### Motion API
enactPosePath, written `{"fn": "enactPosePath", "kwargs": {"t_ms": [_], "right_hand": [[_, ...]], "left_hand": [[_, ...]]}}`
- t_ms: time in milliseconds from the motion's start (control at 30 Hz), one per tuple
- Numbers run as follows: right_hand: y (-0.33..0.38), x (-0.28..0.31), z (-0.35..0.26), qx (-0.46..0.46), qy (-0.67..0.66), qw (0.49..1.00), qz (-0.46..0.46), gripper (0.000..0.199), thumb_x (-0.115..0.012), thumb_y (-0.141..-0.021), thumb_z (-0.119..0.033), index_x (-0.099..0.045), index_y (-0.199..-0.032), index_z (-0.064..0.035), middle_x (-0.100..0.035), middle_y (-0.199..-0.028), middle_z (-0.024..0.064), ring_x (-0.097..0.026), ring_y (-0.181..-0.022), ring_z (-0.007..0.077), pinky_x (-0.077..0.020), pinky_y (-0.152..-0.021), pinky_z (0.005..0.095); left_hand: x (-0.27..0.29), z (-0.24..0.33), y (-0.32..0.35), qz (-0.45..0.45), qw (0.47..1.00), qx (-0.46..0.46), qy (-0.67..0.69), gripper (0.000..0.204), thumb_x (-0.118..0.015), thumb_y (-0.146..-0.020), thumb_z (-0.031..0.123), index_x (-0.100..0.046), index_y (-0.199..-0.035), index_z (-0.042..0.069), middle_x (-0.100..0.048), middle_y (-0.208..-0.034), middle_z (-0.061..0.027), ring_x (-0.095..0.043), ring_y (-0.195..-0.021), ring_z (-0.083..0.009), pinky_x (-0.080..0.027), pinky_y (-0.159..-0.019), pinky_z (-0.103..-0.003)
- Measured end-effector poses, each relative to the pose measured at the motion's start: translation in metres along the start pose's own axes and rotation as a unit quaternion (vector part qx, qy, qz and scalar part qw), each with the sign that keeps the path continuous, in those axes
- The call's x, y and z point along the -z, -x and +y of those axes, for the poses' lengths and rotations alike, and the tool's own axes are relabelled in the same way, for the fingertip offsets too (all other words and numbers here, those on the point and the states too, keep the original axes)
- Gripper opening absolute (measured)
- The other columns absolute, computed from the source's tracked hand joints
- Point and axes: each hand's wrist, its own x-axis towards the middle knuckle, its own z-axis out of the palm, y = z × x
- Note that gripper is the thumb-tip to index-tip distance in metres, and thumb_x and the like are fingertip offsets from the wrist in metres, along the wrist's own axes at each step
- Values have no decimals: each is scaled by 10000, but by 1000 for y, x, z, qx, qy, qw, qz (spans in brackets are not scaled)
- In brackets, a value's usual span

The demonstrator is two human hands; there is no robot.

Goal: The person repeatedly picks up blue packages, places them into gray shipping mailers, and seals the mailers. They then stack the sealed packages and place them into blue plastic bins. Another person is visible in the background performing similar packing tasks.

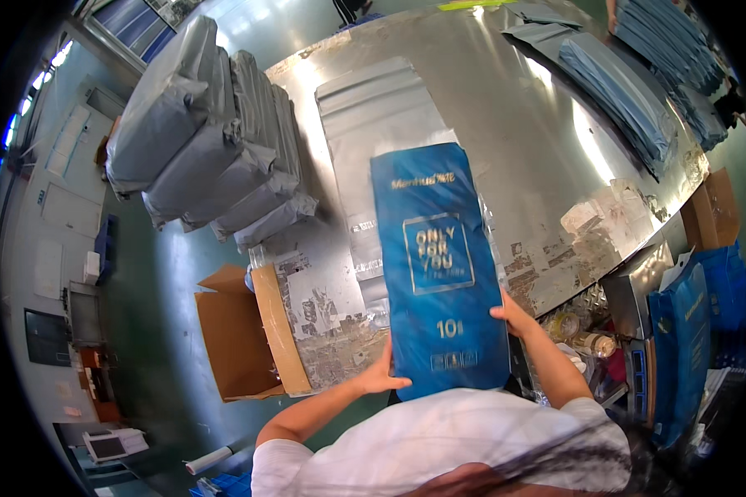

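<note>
From my remote place I see the left hand (381, 378) holding the lower left edge of the blue package (438, 311), and the right hand (515, 316) holding its right edge, also near the close end. The package is in front of the white shirt (439, 427), its far end over the flat grey bag (373, 103) on the desk (506, 108); whether they touch, I cannot tell. Because this far end has no hand, I judge it could sag or twist. The surface looks slippery, so with weak pressure it may slide out. If it dips, it could push the grey bag and wrinkle it. The grey parcels (174, 124), stacked on the left, could topple if knocked.
</note>
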Motion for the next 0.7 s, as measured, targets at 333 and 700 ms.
{"fn": "enactPosePath", "kwargs": {"t_ms": [333,700], "right_hand": [[-1,-1,-36,-196,246,919,-239,1073,-708,-690,-183,119,-1371,-123,-212,-1385,149,-315,-1225,245,-338,-959,355],[-289,39,-138,119,875,458,107,149,-532,-701,-85,-537,-841,-33,-590,-909,135,-569,-806,328,-452,-670,403]], "left_hand": [[212,21,-205,331,730,-138,-582,316,-550,-662,-8,-572,-975,31,-523,-1052,-144,-500,-978,-301,-437,-822,-377],[246,1,-261,355,697,-26,-623,121,-475,-739,99,-559,-673,42,-591,-721,-128,-590,-711,-287,-473,-600,-376]]}}
